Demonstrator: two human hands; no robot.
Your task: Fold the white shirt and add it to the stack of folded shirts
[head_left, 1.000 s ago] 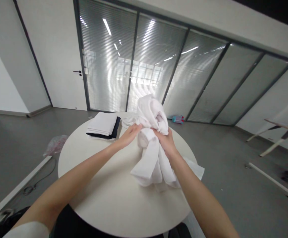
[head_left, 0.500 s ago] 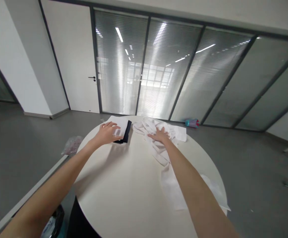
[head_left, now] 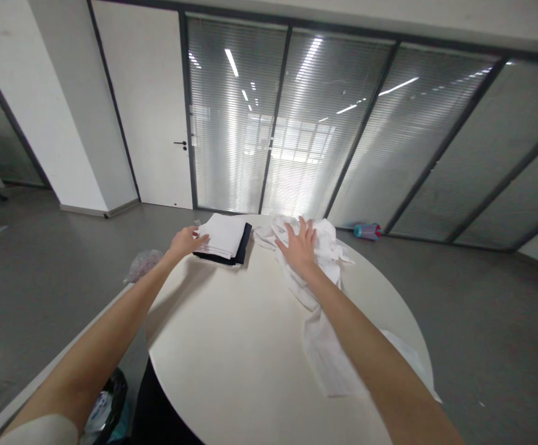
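Observation:
My left hand (head_left: 186, 241) is at the left edge of a stack of folded cloth, its fingers apart and the fingertips touching the side of the top piece. That piece is a white folded cloth (head_left: 222, 233), lying over a black folded cloth (head_left: 241, 252). My right hand (head_left: 302, 250) rests with spread fingers on a crumpled heap of white cloth (head_left: 327, 238) at the far side of the table. A strip of the white fabric trails from the heap toward me, partly hidden under my right forearm.
The round white table (head_left: 241, 346) stands before a glass partition with blinds. A thin white sheet (head_left: 407, 352) hangs at its right edge. On the floor are a clear plastic bag (head_left: 142, 266), a black-lined bin (head_left: 111, 402) and a blue-and-red cylinder (head_left: 367, 232).
My left hand has moved left, from over the folded stack to its edge. My right hand has shifted slightly on the crumpled cloth, which looks more bunched. The view has moved a little.

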